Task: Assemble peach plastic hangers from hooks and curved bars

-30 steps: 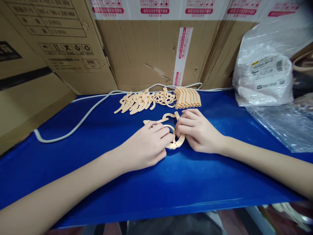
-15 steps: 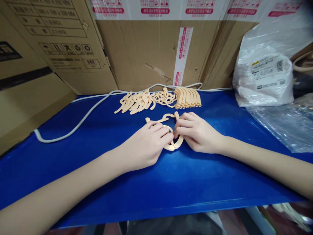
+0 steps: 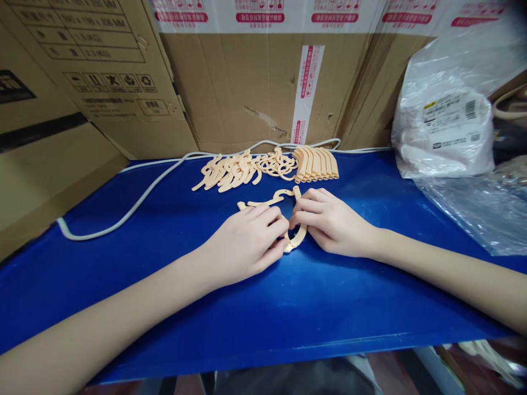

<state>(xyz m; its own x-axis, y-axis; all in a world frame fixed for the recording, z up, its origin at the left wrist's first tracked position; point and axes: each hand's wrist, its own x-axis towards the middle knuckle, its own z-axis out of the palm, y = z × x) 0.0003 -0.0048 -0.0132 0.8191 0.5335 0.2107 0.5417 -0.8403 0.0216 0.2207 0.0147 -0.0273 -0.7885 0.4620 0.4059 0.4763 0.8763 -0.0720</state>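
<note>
My left hand (image 3: pixel 249 241) is closed over one side of a beige curved piece (image 3: pixel 300 236), which looks like a folding-hanger part. Bent fingers of my right hand (image 3: pixel 331 222) grip the same ringed assembly from the other side, and the fingertips almost meet. A short beige end (image 3: pixel 297 192) sticks up beside my right fingers. Just beyond the hands lies a loose hook-shaped piece (image 3: pixel 263 203), and another pale tip (image 3: pixel 241 206) shows past my left knuckles. My fingers hide how the held parts join.
Behind the hands lie a heap of beige curved pieces (image 3: pixel 233 171), a pile of ring-like hooks (image 3: pixel 276 163) and a neat row of curved arms (image 3: pixel 317 164). A white cable (image 3: pixel 144 203) runs over the blue table (image 3: pixel 288 318). Cardboard boxes (image 3: pixel 247 88) and plastic-wrapped goods (image 3: pixel 444 131) stand around.
My left hand has shifted slightly left and turned a little, covering more of the ring's left side. The pale tip beyond it has moved left. My right hand has barely moved.
</note>
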